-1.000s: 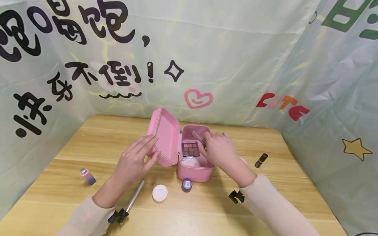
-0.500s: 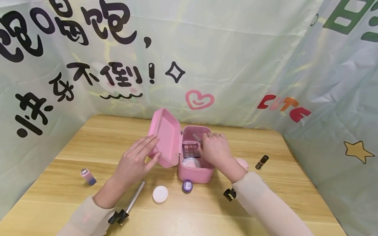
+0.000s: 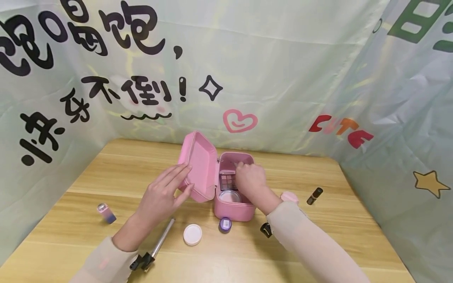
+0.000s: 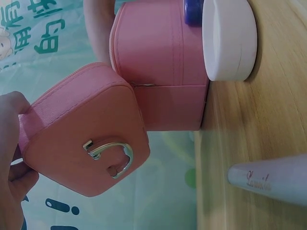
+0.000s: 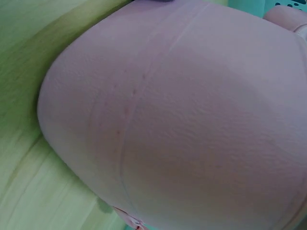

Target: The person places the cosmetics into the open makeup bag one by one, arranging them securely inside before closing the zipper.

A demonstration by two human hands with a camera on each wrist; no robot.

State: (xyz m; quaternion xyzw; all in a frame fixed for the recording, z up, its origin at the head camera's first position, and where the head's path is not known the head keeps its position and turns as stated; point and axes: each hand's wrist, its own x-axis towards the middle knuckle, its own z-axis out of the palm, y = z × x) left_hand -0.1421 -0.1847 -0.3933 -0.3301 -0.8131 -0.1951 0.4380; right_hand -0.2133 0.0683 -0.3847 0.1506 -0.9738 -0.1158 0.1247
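On the wood-grained table point(image 3: 244, 261), a pink case point(image 3: 233, 213) is seen with its lid point(image 3: 204, 167) tilted out to the left. The lid's edge is gripped between fingers and thumb of the left hand point(image 3: 159, 194). The right hand point(image 3: 250, 180) is placed inside the case, partly curled; what is held there, if anything, cannot be told. A slender silvery tube point(image 3: 164, 237) is laid beside the left forearm. A colour palette point(image 3: 227, 182) is contained in the case. Before the case, a white tub point(image 3: 192, 235) and a smaller purple jar point(image 3: 225, 225) are set.
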